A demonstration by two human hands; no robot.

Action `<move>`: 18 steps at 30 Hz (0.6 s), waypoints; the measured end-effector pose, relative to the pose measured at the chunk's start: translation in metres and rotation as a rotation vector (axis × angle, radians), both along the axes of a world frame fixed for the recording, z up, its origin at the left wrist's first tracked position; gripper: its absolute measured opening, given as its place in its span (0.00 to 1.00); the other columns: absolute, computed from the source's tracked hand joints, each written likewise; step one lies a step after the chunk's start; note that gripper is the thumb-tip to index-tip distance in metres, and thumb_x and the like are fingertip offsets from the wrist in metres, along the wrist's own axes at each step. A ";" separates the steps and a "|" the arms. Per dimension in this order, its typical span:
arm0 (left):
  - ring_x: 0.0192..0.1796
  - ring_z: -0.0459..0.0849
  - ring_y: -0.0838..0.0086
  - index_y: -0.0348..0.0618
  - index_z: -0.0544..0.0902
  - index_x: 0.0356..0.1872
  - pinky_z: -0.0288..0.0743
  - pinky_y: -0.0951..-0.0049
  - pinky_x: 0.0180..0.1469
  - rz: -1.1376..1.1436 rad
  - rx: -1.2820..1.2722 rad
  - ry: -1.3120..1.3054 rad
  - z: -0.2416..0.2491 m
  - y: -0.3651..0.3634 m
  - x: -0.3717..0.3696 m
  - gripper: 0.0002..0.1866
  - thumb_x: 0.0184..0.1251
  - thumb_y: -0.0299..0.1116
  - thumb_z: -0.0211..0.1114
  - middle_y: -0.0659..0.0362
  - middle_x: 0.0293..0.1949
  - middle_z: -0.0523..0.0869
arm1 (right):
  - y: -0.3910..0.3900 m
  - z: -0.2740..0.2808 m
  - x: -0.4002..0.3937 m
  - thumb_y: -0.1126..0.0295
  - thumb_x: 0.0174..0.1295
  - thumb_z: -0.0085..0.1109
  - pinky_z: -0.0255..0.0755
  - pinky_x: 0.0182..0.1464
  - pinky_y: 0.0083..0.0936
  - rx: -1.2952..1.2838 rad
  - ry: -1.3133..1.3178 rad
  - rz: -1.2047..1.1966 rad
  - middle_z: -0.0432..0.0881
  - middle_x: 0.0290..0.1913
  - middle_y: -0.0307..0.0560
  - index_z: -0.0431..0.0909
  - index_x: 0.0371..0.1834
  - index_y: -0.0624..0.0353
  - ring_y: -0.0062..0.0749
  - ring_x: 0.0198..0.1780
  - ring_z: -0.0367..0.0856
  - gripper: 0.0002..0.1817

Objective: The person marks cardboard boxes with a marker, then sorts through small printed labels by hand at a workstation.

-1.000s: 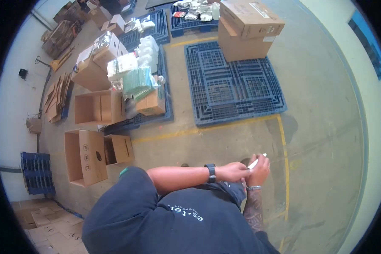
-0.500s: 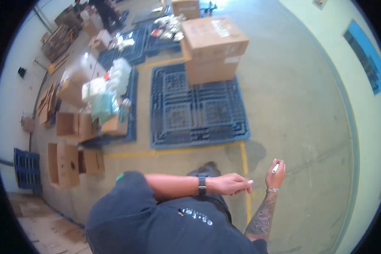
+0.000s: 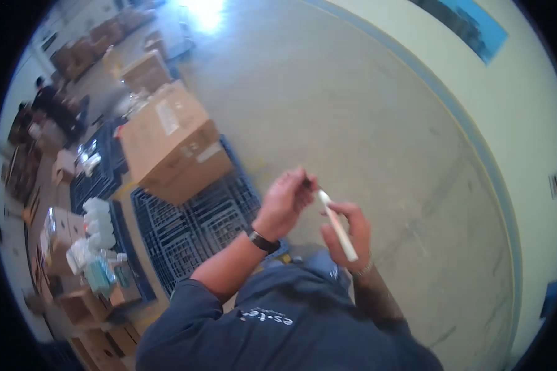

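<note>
My right hand (image 3: 351, 234), at the end of a tattooed forearm with a bracelet, is closed on a white pen-like marker (image 3: 339, 227). The marker slants, its upper end close to the fingertips of my left hand (image 3: 286, 203). That left hand wears a dark watch (image 3: 263, 241) and its fingers are pinched around a small dark item (image 3: 307, 183), too small to make out. A narrow gap shows between this item and the marker.
Large cardboard boxes (image 3: 167, 139) are stacked on a blue pallet (image 3: 198, 226) left of my hands. Further left are a pallet with white jugs (image 3: 98, 224) and open cartons (image 3: 83, 307). A person (image 3: 59, 108) stands far off at the upper left. A pale wall curves along the right.
My view has turned right, so the boxes and pallets now lie further left. Both hands have risen and come together, and the marker is now seen lengthwise.
</note>
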State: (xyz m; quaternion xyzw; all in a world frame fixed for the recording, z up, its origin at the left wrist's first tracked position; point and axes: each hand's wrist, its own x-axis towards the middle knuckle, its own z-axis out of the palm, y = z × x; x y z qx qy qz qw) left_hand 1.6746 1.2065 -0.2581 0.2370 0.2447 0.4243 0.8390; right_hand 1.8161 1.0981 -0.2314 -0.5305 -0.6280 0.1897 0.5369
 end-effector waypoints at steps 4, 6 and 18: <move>0.44 0.83 0.74 0.47 0.79 0.43 0.77 0.71 0.49 0.061 0.010 0.009 0.021 0.078 0.054 0.10 0.79 0.40 0.54 0.62 0.39 0.85 | 0.099 -0.008 0.049 0.69 0.64 0.58 0.79 0.45 0.30 0.165 -0.010 0.101 0.84 0.41 0.58 0.73 0.51 0.65 0.40 0.43 0.87 0.16; 0.44 0.83 0.74 0.47 0.79 0.43 0.77 0.71 0.48 0.102 0.031 0.013 0.022 0.122 0.082 0.10 0.79 0.40 0.55 0.62 0.39 0.85 | 0.152 -0.014 0.080 0.74 0.55 0.63 0.79 0.42 0.35 0.188 0.044 0.086 0.83 0.41 0.55 0.76 0.49 0.63 0.48 0.40 0.85 0.17; 0.40 0.84 0.78 0.43 0.77 0.42 0.79 0.75 0.44 0.323 0.306 0.206 0.028 0.429 0.234 0.07 0.76 0.36 0.60 0.56 0.39 0.87 | 0.504 0.011 0.252 0.77 0.57 0.59 0.80 0.42 0.31 0.265 -0.124 0.377 0.83 0.38 0.54 0.75 0.48 0.64 0.41 0.38 0.86 0.14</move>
